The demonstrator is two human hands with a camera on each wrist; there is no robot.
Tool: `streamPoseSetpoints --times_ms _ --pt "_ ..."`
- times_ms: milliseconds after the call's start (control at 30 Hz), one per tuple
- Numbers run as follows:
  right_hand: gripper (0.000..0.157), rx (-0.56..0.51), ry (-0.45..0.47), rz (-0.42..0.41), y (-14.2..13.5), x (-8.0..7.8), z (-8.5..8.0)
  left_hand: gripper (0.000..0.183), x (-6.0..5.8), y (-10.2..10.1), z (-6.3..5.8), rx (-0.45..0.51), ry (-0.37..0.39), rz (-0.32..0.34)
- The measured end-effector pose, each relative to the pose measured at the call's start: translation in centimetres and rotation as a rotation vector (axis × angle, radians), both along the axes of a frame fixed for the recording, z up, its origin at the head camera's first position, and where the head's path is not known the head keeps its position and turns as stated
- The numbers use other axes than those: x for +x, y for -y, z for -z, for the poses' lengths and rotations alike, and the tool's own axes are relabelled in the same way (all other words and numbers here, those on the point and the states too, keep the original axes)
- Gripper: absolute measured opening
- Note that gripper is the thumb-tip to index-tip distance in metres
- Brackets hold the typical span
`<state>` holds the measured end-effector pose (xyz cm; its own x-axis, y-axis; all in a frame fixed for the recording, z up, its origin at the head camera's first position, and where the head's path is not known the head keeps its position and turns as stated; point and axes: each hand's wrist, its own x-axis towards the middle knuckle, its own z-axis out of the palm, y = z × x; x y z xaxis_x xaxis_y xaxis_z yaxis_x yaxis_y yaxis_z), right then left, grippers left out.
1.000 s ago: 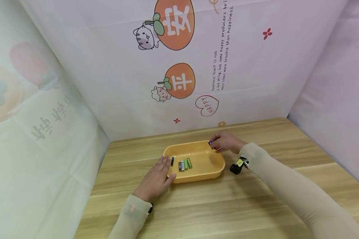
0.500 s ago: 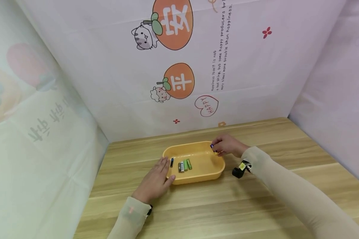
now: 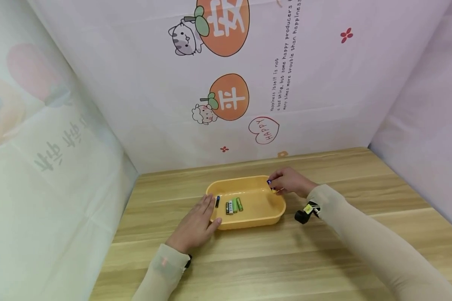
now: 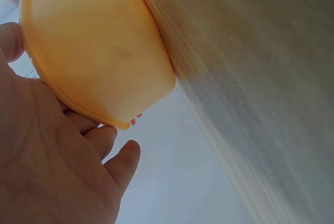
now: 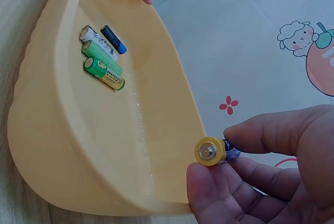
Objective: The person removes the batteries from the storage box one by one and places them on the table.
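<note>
My right hand [image 3: 293,182] pinches a blue and yellow battery [image 5: 211,151] between thumb and fingers, above the right end of a yellow plastic tray [image 3: 260,205]. The battery's metal button end faces the right wrist camera. Across the tray's left rim rests my left hand [image 3: 193,225], fingers extended and thumb at the front edge. Inside, a green and gold battery [image 5: 104,72], a light green battery [image 5: 102,57] and a white battery [image 5: 98,42] lie side by side with a dark one [image 3: 227,208]. A black and blue battery [image 3: 217,202] lies apart, by the left wall.
The tray stands on a wood-grain table [image 3: 248,263]. A white cloth backdrop [image 3: 147,104] with cartoon fruit prints rises behind the table, and cloth walls stand at left and right. A black wrist camera [image 3: 303,216] hangs at my right wrist.
The right hand, still pinching its battery, has shifted slightly to the right. The view has tilted a little. The left hand and the batteries in the tray keep their places.
</note>
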<state>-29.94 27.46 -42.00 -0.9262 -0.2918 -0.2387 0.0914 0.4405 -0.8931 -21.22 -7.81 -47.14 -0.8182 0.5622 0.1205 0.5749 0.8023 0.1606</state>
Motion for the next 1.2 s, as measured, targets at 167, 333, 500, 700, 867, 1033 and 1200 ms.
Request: streamPoseSetpoints --times_ms 167,333,500,700,867,1033,1200 --pt "0.036 -0.016 0.005 0.014 -0.3 0.2 -0.2 0.072 0.0 0.0 -0.2 0.0 -0.001 0.002" --pt "0.037 -0.003 0.008 0.019 -0.6 0.4 -0.3 0.073 0.1 0.0 -0.2 0.005 -0.002 0.005" --pt "0.037 -0.005 0.012 0.026 -1.1 0.5 -0.5 0.071 0.1 0.0 -0.2 0.018 -0.008 0.006" --pt "0.035 -0.001 0.005 0.029 -1.5 0.7 -0.5 0.07 0.1 -0.1 -0.1 0.015 -0.018 0.003" --pt "0.035 -0.004 0.004 0.022 -1.8 0.7 -0.3 0.072 0.1 0.0 -0.1 0.001 -0.017 -0.003" --pt "0.032 0.001 -0.007 0.029 -2.2 0.6 0.0 0.072 0.1 -0.1 0.0 -0.001 -0.014 -0.008" --pt "0.031 0.001 -0.01 0.031 -2.4 0.6 0.1 0.071 0.1 -0.1 -0.1 -0.011 -0.002 -0.015"
